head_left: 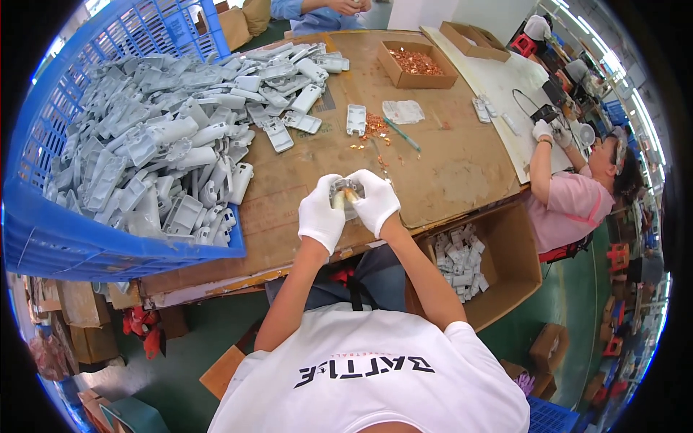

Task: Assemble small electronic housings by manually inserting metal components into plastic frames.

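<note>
Both my hands wear white gloves and meet at the table's near edge. Between them is a small grey plastic housing (344, 184), mostly hidden by the fingers. My left hand (322, 215) grips it from the left side. My right hand (376, 203) closes on it from the right, with thumb and fingertips pressed at its middle. Just beyond the hands, small copper-coloured metal pieces (375, 125) lie loose on the cardboard. Beside them are one open grey housing (356, 120), a teal pen-like stick (402, 134) and a crumpled clear plastic bag (403, 111).
A blue crate (108, 258) on the left overflows with grey housings (180, 130). A cardboard box (417, 81) of copper pieces stands at the back. Right of my lap, another carton (514, 278) holds pale housings. Co-workers sit at right, a person in pink (574, 202), and across the table.
</note>
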The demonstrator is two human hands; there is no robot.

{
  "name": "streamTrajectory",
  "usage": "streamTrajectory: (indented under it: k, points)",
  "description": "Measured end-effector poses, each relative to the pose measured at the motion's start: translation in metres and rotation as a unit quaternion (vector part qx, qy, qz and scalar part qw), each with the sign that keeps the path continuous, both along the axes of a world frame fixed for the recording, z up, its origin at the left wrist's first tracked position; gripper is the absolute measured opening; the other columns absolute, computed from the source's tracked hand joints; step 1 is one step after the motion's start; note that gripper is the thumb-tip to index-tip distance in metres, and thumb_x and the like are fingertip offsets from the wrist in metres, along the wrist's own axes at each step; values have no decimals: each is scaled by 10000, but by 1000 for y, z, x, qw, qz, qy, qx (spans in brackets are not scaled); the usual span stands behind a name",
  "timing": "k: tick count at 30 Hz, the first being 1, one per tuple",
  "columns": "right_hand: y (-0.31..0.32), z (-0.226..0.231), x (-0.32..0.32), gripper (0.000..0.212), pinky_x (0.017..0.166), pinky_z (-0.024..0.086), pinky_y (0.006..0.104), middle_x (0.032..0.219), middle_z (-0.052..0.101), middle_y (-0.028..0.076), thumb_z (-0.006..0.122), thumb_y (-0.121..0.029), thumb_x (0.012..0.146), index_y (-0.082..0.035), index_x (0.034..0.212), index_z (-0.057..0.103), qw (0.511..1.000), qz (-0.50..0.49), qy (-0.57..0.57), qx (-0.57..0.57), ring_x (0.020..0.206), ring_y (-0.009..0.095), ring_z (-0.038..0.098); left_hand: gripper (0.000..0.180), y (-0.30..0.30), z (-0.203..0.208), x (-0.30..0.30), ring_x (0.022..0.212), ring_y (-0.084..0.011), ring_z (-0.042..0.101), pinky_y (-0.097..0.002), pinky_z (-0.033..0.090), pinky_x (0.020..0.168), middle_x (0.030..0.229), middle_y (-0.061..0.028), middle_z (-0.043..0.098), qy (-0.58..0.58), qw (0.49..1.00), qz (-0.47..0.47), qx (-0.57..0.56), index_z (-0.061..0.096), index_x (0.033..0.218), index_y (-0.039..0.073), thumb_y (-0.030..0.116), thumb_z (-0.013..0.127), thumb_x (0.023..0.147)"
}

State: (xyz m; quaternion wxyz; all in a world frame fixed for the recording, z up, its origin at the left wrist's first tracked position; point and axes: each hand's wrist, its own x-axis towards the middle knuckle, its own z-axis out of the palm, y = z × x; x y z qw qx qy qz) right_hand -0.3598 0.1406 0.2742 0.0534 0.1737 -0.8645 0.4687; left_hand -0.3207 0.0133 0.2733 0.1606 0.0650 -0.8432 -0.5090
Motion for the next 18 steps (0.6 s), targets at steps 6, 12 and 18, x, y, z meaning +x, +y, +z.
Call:
streamTrajectory:
  k: [6,12,18]
  points:
    - [1,-2,6,149,656,495,349,805,642,138,683,-89,792,-38,912,610,999,-19,14,35,718,280,635,175,4,-10,-1,831,-391,641,-463,509,700,878,-181,667,27,996,-15,-85,575,1022,109,43,566,861]
    - [-2,-7,4,132,680,498,423,827,627,152,656,-141,789,-75,881,587,998,-34,44,26,784,363,626,187,10,-8,-4,814,-375,650,-424,510,692,858,-171,672,43,995,14,-85,613,1003,98,15,578,839]
    - [-5,-5,-1,146,690,501,371,834,652,157,664,-98,801,-38,925,615,997,-62,18,46,782,315,650,169,9,-7,-15,782,-368,652,-430,510,677,820,-171,668,61,992,9,-109,626,965,106,25,600,819]
